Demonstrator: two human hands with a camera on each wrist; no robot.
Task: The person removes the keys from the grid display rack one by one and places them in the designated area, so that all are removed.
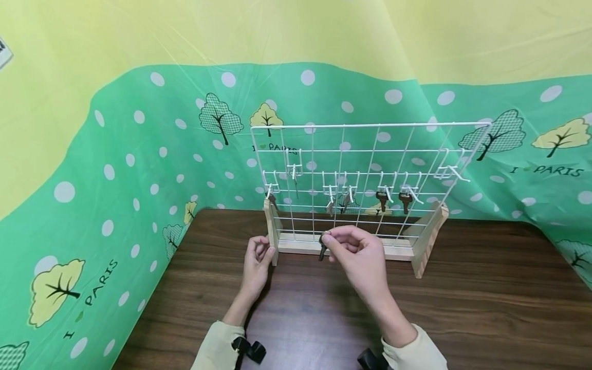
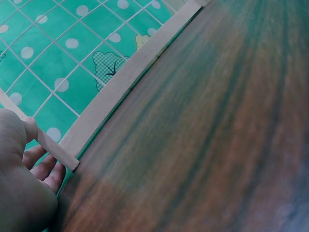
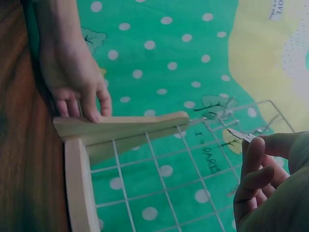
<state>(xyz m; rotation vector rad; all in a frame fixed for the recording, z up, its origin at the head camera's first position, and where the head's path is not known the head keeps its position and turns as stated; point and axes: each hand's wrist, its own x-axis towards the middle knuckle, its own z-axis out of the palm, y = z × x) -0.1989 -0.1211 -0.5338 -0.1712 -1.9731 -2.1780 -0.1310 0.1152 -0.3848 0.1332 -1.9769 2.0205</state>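
A: what's the table (image 1: 499, 293) like?
B: dark brown wood grain, streaky, bit of shine up front.
A: anything on it?
B: yep, white wire rack (image 1: 398, 251), standing on wooden feet (image 1: 427, 241) toward the back.

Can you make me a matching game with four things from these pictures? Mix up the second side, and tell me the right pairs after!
Things:
1. Right hand
2. Wire grid
3. Left hand
4. Tabletop

Matches:
A. Dark brown
B. Gripping a wooden end piece
C. White
D. Pinching a key

Right pairs: 1-D, 2-C, 3-B, 4-A
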